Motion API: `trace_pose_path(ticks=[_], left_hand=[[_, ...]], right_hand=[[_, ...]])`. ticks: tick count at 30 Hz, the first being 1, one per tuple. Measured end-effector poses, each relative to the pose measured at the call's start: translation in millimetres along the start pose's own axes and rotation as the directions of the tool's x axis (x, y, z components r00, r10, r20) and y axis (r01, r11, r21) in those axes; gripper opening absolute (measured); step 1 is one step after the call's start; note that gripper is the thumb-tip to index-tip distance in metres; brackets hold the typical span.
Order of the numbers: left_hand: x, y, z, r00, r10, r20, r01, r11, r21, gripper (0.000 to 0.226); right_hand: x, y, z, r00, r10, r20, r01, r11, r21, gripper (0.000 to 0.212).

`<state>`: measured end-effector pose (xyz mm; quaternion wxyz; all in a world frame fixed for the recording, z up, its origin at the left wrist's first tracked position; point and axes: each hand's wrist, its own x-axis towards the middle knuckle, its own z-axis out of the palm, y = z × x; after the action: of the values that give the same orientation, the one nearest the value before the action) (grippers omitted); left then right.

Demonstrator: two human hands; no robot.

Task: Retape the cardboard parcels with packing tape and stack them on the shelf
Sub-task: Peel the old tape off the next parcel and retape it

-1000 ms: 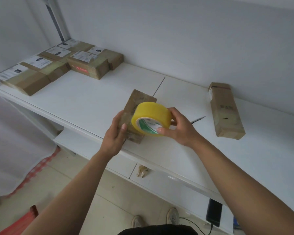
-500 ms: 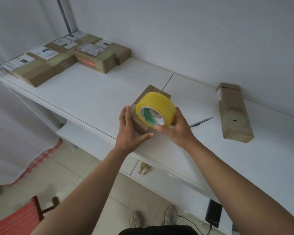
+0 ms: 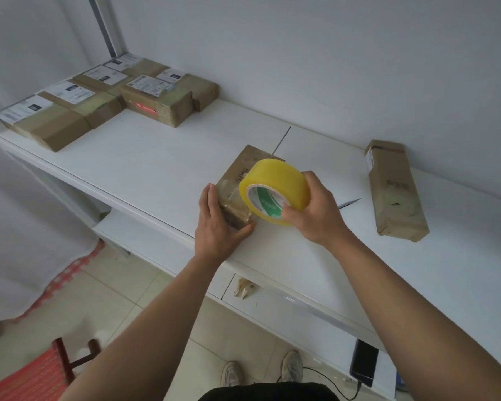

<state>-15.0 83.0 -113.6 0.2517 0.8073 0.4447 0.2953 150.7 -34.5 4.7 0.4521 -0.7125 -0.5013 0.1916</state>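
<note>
The left hand (image 3: 219,224) lies flat along the near-left side of the cardboard parcel (image 3: 243,192), fingers straight, thumb hooked round the near corner, pinning it to the white shelf (image 3: 145,169) near the front edge. Just right of that hold, the right hand (image 3: 315,211) grips the yellow tape roll (image 3: 275,195), fingers over the rim and thumb in the core, the roll tilted above the parcel's right half. A clear strip seems to run from the roll to the near end. Best to press that end down under the left thumb, then draw the roll away along the seam, keeping the strip taut. Farther right, another long parcel (image 3: 394,192) waits, well apart.
</note>
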Motion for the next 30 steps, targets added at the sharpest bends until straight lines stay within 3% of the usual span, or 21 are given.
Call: trace_pose_path(ticks=[11, 22, 30], left_hand=[[0.6, 4.2, -4.5, 0.999, 0.023, 0.028, -0.024, 0.998, 0.055, 0.121], [1.8, 2.5, -5.3, 0.998, 0.061, 0.033, -0.063, 0.995, 0.079, 0.114], [-0.6, 7.9, -7.8, 0.999, -0.021, 0.037, 0.019, 0.998, 0.062, 0.124]], right_hand=[[-7.2, -4.1, -4.3, 0.998, -0.005, 0.065, 0.013, 0.991, -0.132, 0.056], [-7.3, -13.3, -10.2, 0.999, 0.004, 0.051, 0.001, 0.994, -0.107, 0.051], [4.8, -28.6, -15.6, 0.999, -0.036, 0.025, 0.038, 0.993, -0.116, 0.047]])
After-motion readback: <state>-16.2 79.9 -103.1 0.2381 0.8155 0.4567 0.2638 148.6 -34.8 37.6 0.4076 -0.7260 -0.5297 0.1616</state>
